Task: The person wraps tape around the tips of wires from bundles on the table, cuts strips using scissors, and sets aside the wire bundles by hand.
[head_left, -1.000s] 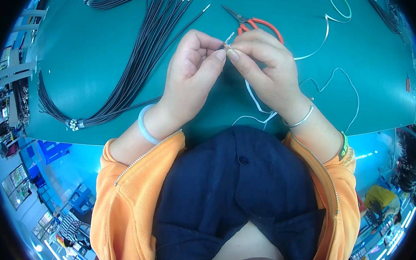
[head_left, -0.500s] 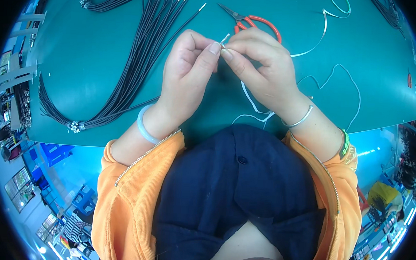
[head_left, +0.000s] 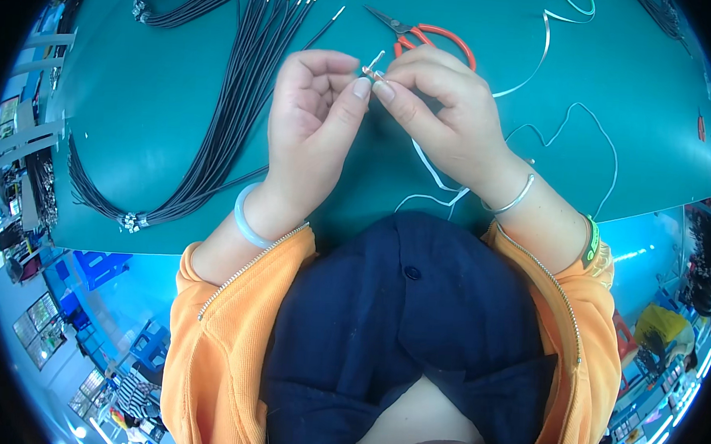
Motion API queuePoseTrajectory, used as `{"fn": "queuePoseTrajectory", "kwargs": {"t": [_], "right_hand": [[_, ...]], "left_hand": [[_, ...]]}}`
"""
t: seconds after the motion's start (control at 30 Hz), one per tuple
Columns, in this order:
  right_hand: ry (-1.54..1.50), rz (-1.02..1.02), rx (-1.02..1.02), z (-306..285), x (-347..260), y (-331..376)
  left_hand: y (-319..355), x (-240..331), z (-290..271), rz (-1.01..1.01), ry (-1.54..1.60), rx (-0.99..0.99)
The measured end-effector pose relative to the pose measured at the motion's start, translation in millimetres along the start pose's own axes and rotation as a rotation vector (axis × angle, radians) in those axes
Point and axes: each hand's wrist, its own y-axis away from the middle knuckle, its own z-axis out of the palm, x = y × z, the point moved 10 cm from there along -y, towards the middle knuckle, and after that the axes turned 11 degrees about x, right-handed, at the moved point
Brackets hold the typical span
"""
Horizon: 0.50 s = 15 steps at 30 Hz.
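Observation:
My right hand pinches a thin wire end between thumb and index finger; a pale, shiny tip sticks up from the pinch. Close on its left is my left hand, its thumb tip by the wire and its index finger lifted apart from the thumb, the others curled. Whether that thumb touches the wire is too small to tell. A white cord hangs below my right hand. Just beyond that hand lie red-handled cutters, partly covered by its fingers.
A bundle of black cables with pale tips curves across the left of the green table. More black cables lie at the far left. A white strip and a thin pale cord trail on the right.
My left index finger has come away from the thumb, loosening the earlier pinch. The wire tip and both hands have shifted slightly left, and more of the tip shows.

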Motion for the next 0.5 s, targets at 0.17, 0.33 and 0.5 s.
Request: {"fn": "queuePoseTrajectory", "kwargs": {"t": [0.17, 0.33, 0.5], "right_hand": [[-0.001, 0.011, 0.005, -6, 6, 1], [-0.005, 0.012, 0.005, -6, 0, 4], [0.005, 0.018, -0.004, -5, 2, 6]], "left_hand": [[-1, 2, 4, 0.179, -0.086, -0.05], [5, 4, 5, 0.161, -0.133, -0.054], [5, -4, 4, 0.039, -0.042, -0.05]]}}
